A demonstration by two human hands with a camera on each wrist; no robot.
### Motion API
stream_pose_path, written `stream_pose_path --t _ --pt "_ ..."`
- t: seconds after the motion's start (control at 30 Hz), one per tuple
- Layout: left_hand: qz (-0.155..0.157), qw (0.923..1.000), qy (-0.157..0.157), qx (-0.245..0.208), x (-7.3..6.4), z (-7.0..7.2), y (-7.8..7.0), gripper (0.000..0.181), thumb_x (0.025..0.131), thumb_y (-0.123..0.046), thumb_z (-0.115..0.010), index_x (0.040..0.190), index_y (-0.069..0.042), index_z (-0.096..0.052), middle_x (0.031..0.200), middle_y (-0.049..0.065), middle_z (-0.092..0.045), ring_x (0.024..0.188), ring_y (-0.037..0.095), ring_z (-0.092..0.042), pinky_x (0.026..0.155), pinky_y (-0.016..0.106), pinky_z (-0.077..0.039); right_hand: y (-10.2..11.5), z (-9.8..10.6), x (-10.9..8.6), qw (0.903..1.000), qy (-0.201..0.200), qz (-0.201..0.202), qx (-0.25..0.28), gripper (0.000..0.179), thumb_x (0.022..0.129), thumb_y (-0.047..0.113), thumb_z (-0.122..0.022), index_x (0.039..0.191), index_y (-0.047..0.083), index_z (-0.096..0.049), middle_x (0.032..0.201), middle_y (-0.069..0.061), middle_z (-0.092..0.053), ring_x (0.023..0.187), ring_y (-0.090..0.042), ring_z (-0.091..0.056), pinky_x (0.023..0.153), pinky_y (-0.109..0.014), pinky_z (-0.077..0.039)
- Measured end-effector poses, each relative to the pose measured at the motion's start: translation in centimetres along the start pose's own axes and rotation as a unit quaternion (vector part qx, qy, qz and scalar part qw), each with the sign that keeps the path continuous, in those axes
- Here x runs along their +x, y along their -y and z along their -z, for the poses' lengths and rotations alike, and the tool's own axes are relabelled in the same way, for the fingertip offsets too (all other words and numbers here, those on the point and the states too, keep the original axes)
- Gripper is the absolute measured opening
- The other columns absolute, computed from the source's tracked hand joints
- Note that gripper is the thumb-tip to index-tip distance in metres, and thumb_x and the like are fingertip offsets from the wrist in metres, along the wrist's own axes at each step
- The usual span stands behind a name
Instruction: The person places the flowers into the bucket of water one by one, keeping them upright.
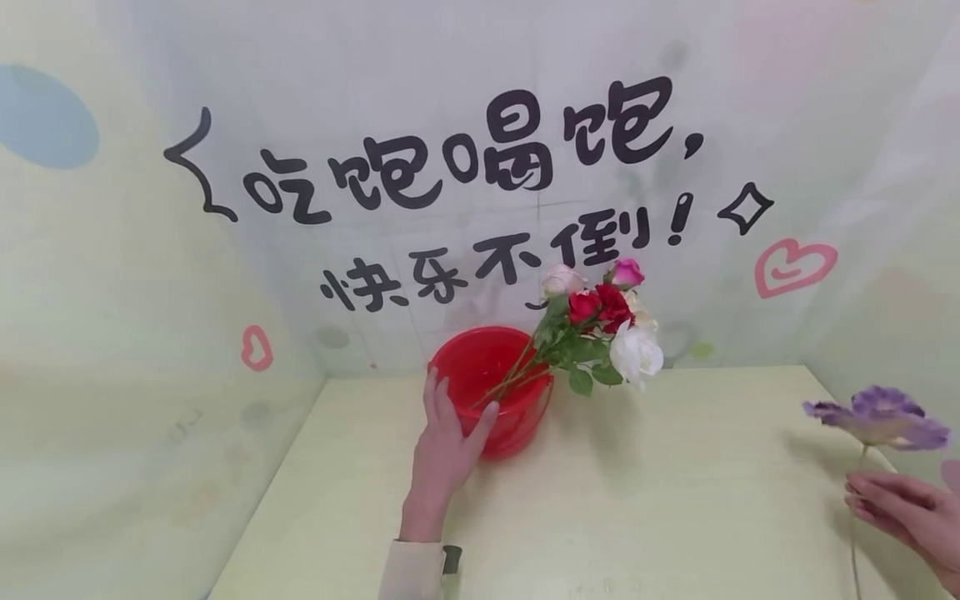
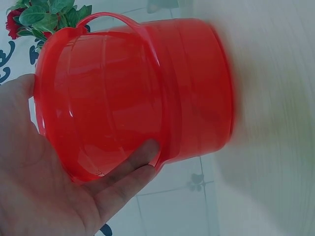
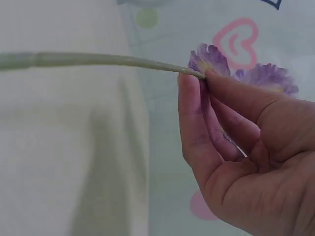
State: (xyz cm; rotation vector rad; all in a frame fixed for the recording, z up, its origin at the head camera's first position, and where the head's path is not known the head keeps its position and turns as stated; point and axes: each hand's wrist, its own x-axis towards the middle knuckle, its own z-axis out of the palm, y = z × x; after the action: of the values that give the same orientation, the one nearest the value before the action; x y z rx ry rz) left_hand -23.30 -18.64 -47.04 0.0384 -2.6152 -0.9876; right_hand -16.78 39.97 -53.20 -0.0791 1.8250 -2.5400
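Note:
A red plastic bucket (image 1: 517, 435) stands on the table near the back wall. My left hand (image 1: 444, 446) holds its near left side, thumb at the rim and fingers spread along the outer wall; the left wrist view shows two fingers (image 2: 129, 174) against the red side. Several flowers lean out of the bucket to the right: a white bloom (image 1: 636, 354), red blooms (image 1: 613, 308) and pink ones, with green leaves (image 1: 581, 348). Off to the right, my right hand (image 1: 911, 517) pinches the thin stem (image 3: 98, 59) of a purple flower (image 1: 885, 415) just under its bloom, above the table.
The pale table (image 1: 637, 500) meets a printed cloth wall (image 1: 480, 50) with black characters behind the bucket. Cloth also hangs along the left and right sides. The bucket's red handle (image 2: 110, 15) arches from its rim in the left wrist view.

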Motion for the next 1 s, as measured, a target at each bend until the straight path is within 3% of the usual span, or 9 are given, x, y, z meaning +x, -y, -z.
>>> stream_pose_path --t 0.1,0.17,0.23,0.33,0.53,0.73,1.0 --pt "0.001 1.0 0.002 0.001 0.1 0.0 0.0 0.11 0.092 -0.066 -0.07 0.169 -0.013 -0.012 0.168 0.01 -0.029 0.082 0.022 -0.07 0.079 0.046 -0.065 1.7 -2.7 0.9 0.9955 0.042 0.078 0.035 0.042 0.106 -0.015 -0.045 0.111 0.006 -0.081 0.104 -0.008 -0.08 0.091 -0.018 -0.079 0.08 -0.027 -0.062" --pt "0.003 1.0 0.001 -0.001 0.1 0.0 0.0 0.11 0.092 -0.065 -0.071 0.169 -0.013 -0.012 0.166 0.01 -0.031 0.082 0.022 -0.07 0.079 0.046 -0.065 3.1 -5.0 1.8 0.9936 0.038 0.104 0.024 0.039 0.105 -0.015 -0.047 0.113 0.005 -0.08 0.105 -0.007 -0.08 0.093 -0.017 -0.079 0.081 -0.027 -0.062" --pt "0.004 1.0 0.0 -0.003 0.1 0.0 0.0 0.11 0.091 -0.065 -0.072 0.169 -0.014 -0.012 0.165 0.011 -0.033 0.083 0.023 -0.071 0.079 0.046 -0.065 4.6 -7.3 2.7 0.993 0.021 0.116 -0.005 0.035 0.104 -0.013 -0.052 0.113 0.007 -0.08 0.106 -0.003 -0.08 0.093 -0.014 -0.078 0.081 -0.026 -0.062" --pt "0.006 1.0 -0.001 -0.005 0.1 0.0 -0.1 0.111 0.091 -0.064 -0.072 0.169 -0.015 -0.011 0.163 0.011 -0.037 0.085 0.024 -0.071 0.079 0.047 -0.065 6.8 -10.9 4.1 0.9916 0.011 0.128 -0.004 0.028 0.102 -0.012 -0.058 0.114 0.004 -0.079 0.104 -0.004 -0.08 0.093 -0.014 -0.078 0.082 -0.027 -0.062" --pt "0.007 1.0 0.001 -0.006 0.0 0.0 0.0 0.111 0.091 -0.064 -0.072 0.169 -0.015 -0.01 0.164 0.011 -0.035 0.089 0.026 -0.072 0.08 0.048 -0.065 9.9 -17.9 6.1 0.9808 0.067 0.171 0.066 0.029 0.101 -0.019 -0.054 0.117 -0.006 -0.075 0.105 -0.014 -0.079 0.096 -0.02 -0.078 0.088 -0.032 -0.061" --pt "0.007 0.9999 0.001 -0.009 -0.1 0.1 -0.1 0.111 0.091 -0.067 -0.071 0.169 -0.016 -0.01 0.166 0.009 -0.032 0.102 0.032 -0.072 0.083 0.049 -0.064 11.4 -25.5 7.3 0.9734 0.099 0.196 0.065 0.023 0.1 -0.015 -0.059 0.115 -0.008 -0.074 0.102 -0.015 -0.078 0.093 -0.021 -0.078 0.088 -0.034 -0.061" --pt "0.01 0.9999 0.001 -0.009 -0.1 0.3 -0.1 0.113 0.09 -0.063 -0.074 0.169 -0.016 -0.009 0.164 0.01 -0.035 0.1 0.03 -0.072 0.083 0.049 -0.065 11.3 -32.9 8.8 0.9733 0.074 0.215 0.03 0.02 0.097 -0.005 -0.072 0.115 -0.011 -0.072 0.098 -0.012 -0.077 0.089 -0.02 -0.078 0.087 -0.036 -0.061"
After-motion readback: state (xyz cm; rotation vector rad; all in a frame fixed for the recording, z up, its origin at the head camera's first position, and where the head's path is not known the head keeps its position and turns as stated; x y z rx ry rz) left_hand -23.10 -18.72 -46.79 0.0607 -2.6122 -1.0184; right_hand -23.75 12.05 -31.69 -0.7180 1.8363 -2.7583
